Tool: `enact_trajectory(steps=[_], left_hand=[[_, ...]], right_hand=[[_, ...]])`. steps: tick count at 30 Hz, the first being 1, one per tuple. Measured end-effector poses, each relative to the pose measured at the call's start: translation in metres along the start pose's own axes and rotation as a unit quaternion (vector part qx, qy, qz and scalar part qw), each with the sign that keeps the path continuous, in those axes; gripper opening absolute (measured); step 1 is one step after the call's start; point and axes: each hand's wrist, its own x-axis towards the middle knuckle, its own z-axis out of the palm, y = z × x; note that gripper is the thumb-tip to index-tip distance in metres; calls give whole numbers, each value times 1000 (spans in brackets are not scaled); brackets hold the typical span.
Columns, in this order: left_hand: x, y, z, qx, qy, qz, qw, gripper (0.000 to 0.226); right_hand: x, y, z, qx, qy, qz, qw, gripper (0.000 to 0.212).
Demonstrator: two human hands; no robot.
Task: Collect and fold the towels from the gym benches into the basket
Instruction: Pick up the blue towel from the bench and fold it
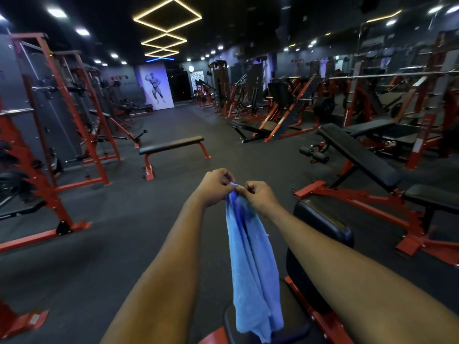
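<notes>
A blue towel (252,264) hangs straight down from both my hands, bunched lengthwise. My left hand (215,186) and my right hand (258,194) are side by side at arm's length, each pinching the towel's top edge. The towel's lower end dangles over the black padded bench (320,232) with a red frame right below me. No basket is in view.
A flat black bench (171,145) on red legs stands ahead on the dark rubber floor. An adjustable incline bench (360,155) stands at the right. Red racks (62,135) line the left side, and more machines fill the right rear.
</notes>
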Motion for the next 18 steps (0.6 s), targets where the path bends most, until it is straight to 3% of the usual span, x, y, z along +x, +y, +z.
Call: enact_trajectory(steps=[3, 7, 11, 14, 18], left_hand=[[7, -3, -2, 65, 50, 19, 996, 16], [21, -7, -23, 75, 173, 16, 982, 25], [25, 4, -56, 93, 290, 25, 952, 34], [26, 5, -72, 86, 376, 19, 922, 34], [21, 6, -93, 84, 452, 23, 888, 37]], right_hand=[[-3, 6, -1, 19, -67, 18, 997, 28], [-12, 13, -10, 0, -151, 48, 987, 22], [-20, 24, -17, -98, -249, 90, 959, 44], [-27, 25, -18, -220, -334, 136, 906, 52], [-37, 47, -15, -363, -457, 233, 778, 63]])
